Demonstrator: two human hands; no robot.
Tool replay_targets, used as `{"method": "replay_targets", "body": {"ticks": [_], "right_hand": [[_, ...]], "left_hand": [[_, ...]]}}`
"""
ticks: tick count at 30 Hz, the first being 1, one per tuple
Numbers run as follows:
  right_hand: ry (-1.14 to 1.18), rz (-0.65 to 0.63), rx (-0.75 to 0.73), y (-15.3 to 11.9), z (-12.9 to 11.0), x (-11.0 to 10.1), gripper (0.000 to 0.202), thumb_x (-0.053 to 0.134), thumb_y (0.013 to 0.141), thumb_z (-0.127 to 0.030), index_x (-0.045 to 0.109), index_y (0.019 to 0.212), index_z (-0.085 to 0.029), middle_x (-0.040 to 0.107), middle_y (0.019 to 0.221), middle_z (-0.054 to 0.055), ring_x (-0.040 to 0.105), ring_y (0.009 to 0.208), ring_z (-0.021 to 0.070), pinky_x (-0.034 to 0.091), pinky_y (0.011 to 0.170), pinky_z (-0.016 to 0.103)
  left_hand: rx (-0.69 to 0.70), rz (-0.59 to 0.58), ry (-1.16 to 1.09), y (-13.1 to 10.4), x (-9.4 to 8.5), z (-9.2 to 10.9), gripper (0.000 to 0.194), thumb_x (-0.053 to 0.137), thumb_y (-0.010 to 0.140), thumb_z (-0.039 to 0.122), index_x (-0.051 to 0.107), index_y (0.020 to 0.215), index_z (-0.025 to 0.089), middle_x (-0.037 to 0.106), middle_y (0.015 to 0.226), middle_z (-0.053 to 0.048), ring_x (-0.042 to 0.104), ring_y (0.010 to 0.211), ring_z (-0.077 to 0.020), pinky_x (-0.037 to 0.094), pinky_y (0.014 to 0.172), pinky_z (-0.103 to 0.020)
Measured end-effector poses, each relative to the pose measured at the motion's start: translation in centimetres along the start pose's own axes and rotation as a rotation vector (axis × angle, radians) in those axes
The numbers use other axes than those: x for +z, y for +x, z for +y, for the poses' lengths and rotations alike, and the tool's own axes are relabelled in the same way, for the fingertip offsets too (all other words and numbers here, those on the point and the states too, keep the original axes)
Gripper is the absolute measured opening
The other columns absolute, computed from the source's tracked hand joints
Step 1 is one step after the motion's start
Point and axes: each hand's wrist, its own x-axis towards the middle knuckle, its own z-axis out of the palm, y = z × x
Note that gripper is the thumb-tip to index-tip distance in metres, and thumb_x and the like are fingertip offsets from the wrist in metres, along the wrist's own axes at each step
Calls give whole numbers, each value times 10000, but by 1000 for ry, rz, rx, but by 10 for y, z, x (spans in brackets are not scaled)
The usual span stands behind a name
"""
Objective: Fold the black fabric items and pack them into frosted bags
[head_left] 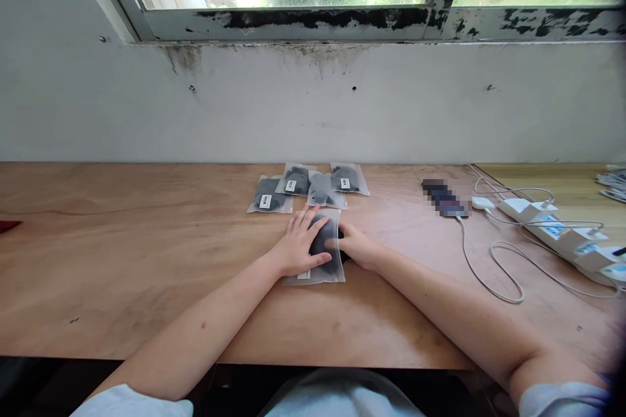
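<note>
A frosted plastic bag [337, 268] with a dark item inside lies flat on the table in front of me. Its open end faces right. My left hand [299, 246] rests on top with its fingers spread, partly covering a white label. At the right end, the fingers of my right hand [359, 246] reach into the bag and show faintly through the plastic. A bit of black, soft-looking item [344, 254] sticks out of the opening under that hand, which appears closed around it.
Behind my hands lie several similar bags [270, 195] with dark contents, most with white labels. To the right are a phone [447, 199] with a cable, a white power strip [562, 234] with plugged-in chargers, and looping white cords. A wall [313, 104] with a window borders the table.
</note>
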Motion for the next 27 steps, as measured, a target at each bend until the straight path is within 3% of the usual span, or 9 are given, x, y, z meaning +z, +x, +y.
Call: {"method": "replay_targets", "body": {"ticks": [5,8,11,15,17,20,23,25,27], "right_hand": [[232,54,96,-3,1,12,623,747,755,-279,550,1346,-305,686,1242,65,658,1117,262,578,865,416],[167,-58,81,-2,-5,5,550,725,819,-383,577,1346,-331,683,1260,51,639,1151,261,565,896,436],[-85,-51,-10,3,-9,-9,347,694,848,-416,717,1171,-292,739,1089,37,656,1066,264,553,894,412],[-204,37,9,7,-8,-16,317,733,801,-381,755,1094,-263,720,780,22,656,719,227,567,652,361],[-76,-32,82,4,-8,-13,315,747,784,-362,750,1080,-256,726,821,26,659,717,209,570,637,340],[129,-245,196,-3,-11,-7,315,777,741,-311,745,1044,-231,737,955,41,686,833,197,585,760,336],[146,-357,246,-5,-12,-6,332,772,708,-264,738,1034,-213,733,960,44,690,848,205,581,801,358],[27,-281,217,-1,-8,-9,262,718,731,-253,734,990,-217,726,867,35,677,767,210,576,731,366],[-204,-45,121,5,-1,-15,141,638,772,-236,720,886,-220,691,736,27,646,677,209,551,683,367]], "left_hand": [[-84,-15,-72,1,18,0,836,625,889,587,271,1579,273,165,1672,-139,100,1545,-374,213,1205,-617],[-108,1,-87,2,19,1,805,566,928,586,241,1591,264,177,1668,-142,112,1546,-354,194,1214,-613],[-146,24,-85,1,19,0,768,546,946,569,255,1588,262,202,1662,-143,132,1544,-350,208,1213,-610],[-210,30,-74,0,25,-1,746,547,948,564,290,1574,252,208,1657,-157,144,1539,-359,225,1204,-616],[-216,33,-77,-1,27,0,731,533,954,566,301,1568,244,209,1656,-161,150,1538,-358,228,1204,-616],[-227,57,-74,-1,25,3,687,497,972,558,332,1553,231,224,1652,-162,157,1538,-356,233,1204,-613],[-200,57,-57,-2,19,7,660,464,992,528,322,1557,219,207,1660,-145,134,1545,-339,212,1220,-595],[-155,4,-49,-2,17,9,645,438,1005,506,315,1562,205,219,1659,-131,123,1549,-323,194,1232,-580],[-125,-65,-39,-2,17,10,641,433,1002,511,344,1552,194,258,1647,-129,144,1545,-324,197,1234,-575]]}}
